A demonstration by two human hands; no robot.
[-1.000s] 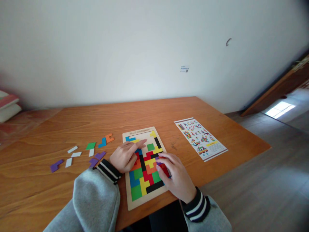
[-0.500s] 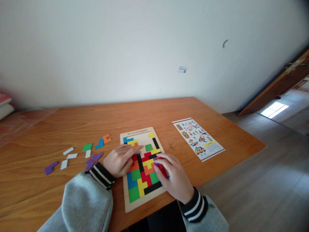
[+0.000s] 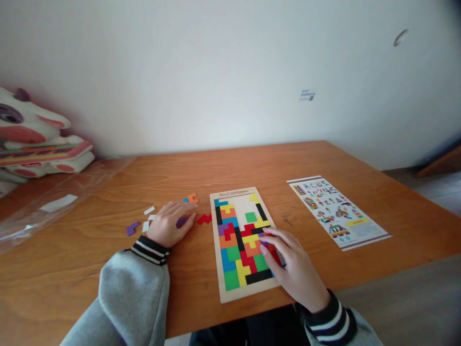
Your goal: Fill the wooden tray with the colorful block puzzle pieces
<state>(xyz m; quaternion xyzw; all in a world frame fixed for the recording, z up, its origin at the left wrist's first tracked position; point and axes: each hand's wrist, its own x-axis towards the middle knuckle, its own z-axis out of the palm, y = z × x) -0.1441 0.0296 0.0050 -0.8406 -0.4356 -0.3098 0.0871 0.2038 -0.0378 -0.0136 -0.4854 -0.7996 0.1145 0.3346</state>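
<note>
The wooden puzzle board (image 3: 236,296) lies flat on the table, with coloured block pieces filling much of its lower part. A green square piece (image 3: 250,217) sits alone in its pale upper area. My left hand (image 3: 171,222) hovers over or rests among loose pieces left of the board, fingers stretched out. A purple piece (image 3: 182,221) shows partly beneath it. Between that hand and the board lies a red zigzag piece (image 3: 204,219). My right hand (image 3: 293,262) rests at the board's right side, fingers and thumb apart, touching red and purple pieces there and partly covering them.
White pieces (image 3: 149,210), a purple piece (image 3: 133,228) and an orange piece (image 3: 193,198) lie left of the board. A printed pattern sheet (image 3: 338,214) is on the right. A toy keyboard (image 3: 46,151) and clear plastic (image 3: 82,185) occupy the far left of the table (image 3: 230,168).
My left hand has moved off the board to the loose pieces at left. A red zigzag piece now lies beside the board. My right hand stays at the board; the view has turned left.
</note>
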